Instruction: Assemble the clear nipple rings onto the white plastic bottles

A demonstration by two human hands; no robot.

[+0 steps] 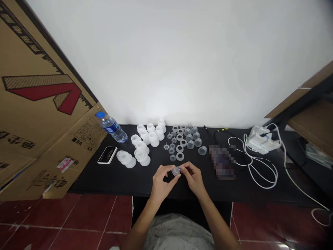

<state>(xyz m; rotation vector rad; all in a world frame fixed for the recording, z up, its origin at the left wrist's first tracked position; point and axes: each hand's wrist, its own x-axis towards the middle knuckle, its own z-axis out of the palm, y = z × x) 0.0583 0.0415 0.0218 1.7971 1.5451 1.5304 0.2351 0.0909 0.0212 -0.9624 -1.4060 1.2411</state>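
A ribbed clear fitting (176,170) was pinched between the left hand (161,180) at nine o'clock and the right hand (194,177) at three, lying crosswise.

Left hand (162,184) and right hand (194,178) sat low near the table's front edge, a strip of black tabletop (117,180) running left toward the cardboard sheet (44,86). Straight ahead, clustered translucent rings (179,149) blocked the reach; white plastic cups (142,149) stood left, a pixelated blurred object (222,161) and looped white cable (260,170) right.
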